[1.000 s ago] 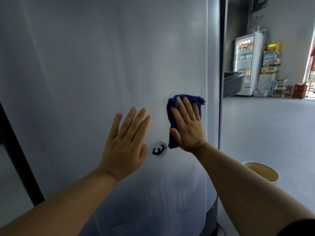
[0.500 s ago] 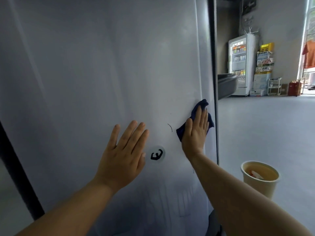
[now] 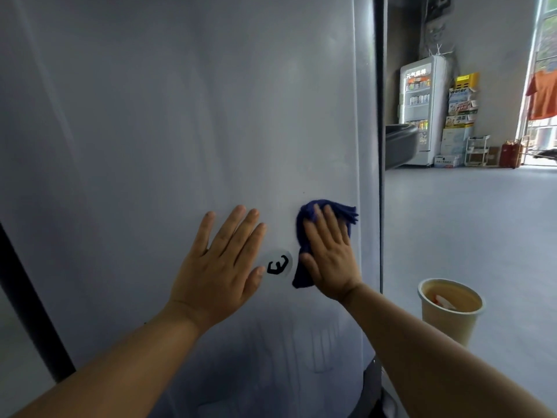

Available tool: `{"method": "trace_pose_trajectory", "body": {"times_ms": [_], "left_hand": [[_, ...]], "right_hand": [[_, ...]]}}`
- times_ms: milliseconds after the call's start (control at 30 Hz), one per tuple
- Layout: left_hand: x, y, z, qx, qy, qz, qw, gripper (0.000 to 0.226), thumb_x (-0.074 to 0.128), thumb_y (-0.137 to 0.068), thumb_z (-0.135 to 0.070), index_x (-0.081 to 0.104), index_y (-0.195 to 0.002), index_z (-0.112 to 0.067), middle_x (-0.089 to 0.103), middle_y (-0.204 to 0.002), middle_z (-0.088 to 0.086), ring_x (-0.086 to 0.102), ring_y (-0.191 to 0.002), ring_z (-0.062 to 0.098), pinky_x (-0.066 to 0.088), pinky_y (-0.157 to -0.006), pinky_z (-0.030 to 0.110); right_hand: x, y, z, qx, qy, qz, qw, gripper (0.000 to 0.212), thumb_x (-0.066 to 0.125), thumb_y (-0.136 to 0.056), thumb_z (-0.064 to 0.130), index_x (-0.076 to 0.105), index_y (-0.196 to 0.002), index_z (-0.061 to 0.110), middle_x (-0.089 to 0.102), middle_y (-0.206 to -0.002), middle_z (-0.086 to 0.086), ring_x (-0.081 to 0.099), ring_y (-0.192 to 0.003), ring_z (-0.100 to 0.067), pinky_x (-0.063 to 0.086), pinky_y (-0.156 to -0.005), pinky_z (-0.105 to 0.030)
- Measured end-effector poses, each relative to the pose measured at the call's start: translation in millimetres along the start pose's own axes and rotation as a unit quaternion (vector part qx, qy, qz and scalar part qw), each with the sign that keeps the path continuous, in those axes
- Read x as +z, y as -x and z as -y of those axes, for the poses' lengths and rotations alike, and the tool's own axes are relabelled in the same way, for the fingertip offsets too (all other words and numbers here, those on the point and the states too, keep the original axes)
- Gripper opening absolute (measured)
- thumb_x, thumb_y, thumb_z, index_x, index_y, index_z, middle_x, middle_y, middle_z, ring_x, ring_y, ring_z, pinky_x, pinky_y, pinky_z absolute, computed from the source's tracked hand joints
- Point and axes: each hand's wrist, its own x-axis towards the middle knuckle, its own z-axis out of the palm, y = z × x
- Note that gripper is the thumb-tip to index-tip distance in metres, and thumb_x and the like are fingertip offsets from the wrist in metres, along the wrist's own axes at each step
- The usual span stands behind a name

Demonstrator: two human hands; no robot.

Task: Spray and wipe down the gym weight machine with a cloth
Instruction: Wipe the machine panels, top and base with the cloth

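The weight machine's grey panel [image 3: 150, 131] fills the left and middle of the view. A round white sticker with a black mark [image 3: 278, 263] sits on it. My left hand [image 3: 220, 267] rests flat on the panel just left of the sticker, fingers straight. My right hand [image 3: 330, 260] presses a dark blue cloth [image 3: 304, 224] flat against the panel right of the sticker, near the panel's right edge. The cloth sticks out above and to the left of my fingers. Wet streaks [image 3: 301, 342] run down the panel below my hands.
A beige bucket [image 3: 449, 309] with liquid and something pale in it stands on the grey floor at the right. A black post [image 3: 27, 297] crosses the lower left. A drinks fridge [image 3: 420, 113] and stacked boxes [image 3: 459, 116] stand against the far wall.
My right hand slid the cloth right to the panel's edge, then back left beside the sticker. My left hand stayed flat in place.
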Motion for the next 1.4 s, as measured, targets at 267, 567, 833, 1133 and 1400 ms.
{"method": "trace_pose_trajectory", "body": {"times_ms": [267, 567, 833, 1133, 1400], "left_hand": [[0, 2, 2, 0.008, -0.004, 0.004, 1.0, 0.066, 0.048, -0.101, -0.04, 0.04, -0.154, -0.002, 0.029, -0.164, 0.018, 0.026, -0.153, 0.034, 0.018, -0.123, 0.061], [4, 2, 0, 0.01, -0.016, 0.012, 1.0, 0.066, 0.044, -0.104, -0.043, 0.036, -0.156, -0.002, 0.025, -0.166, 0.019, 0.022, -0.154, 0.036, 0.013, -0.124, 0.061], [2, 0, -1, 0.011, -0.005, 0.004, 1.0, 0.066, 0.048, -0.102, -0.043, 0.038, -0.155, -0.003, 0.025, -0.166, 0.019, 0.022, -0.154, 0.035, 0.015, -0.124, 0.061], [6, 2, -1, 0.007, -0.005, -0.018, 1.0, 0.064, 0.047, -0.102, -0.041, 0.042, -0.152, -0.002, 0.03, -0.164, 0.019, 0.027, -0.153, 0.036, 0.016, -0.124, 0.061], [4, 3, -2, 0.005, 0.003, -0.015, 1.0, 0.061, 0.048, -0.102, -0.04, 0.046, -0.15, -0.002, 0.03, -0.164, 0.018, 0.026, -0.153, 0.035, 0.018, -0.123, 0.061]], "right_hand": [[5, -25, 52, 0.358, -0.174, -0.079, 0.914, 0.061, 0.014, -0.104, 0.045, -0.005, -0.159, 0.028, -0.011, -0.17, 0.009, -0.016, -0.156, -0.009, -0.003, -0.128, -0.05], [13, 18, 52, 0.039, 0.006, -0.031, 0.999, 0.058, 0.02, -0.11, 0.046, 0.011, -0.164, 0.024, 0.001, -0.172, 0.001, 0.003, -0.159, -0.028, 0.003, -0.128, -0.049], [5, 14, 17, 0.014, 0.013, -0.03, 0.999, 0.046, 0.03, -0.11, 0.042, 0.042, -0.147, 0.018, 0.021, -0.166, -0.007, 0.008, -0.158, -0.032, 0.018, -0.124, -0.06], [-12, -44, 14, 0.051, -0.025, -0.1, 0.993, 0.04, 0.034, -0.11, 0.03, 0.046, -0.145, 0.017, 0.023, -0.165, -0.006, 0.017, -0.156, -0.035, 0.016, -0.127, -0.052], [-1, 20, -1, 0.048, 0.0, -0.044, 0.998, 0.039, 0.045, -0.105, 0.023, 0.045, -0.142, 0.014, 0.02, -0.167, -0.009, 0.013, -0.157, -0.036, 0.027, -0.12, -0.063]]}}
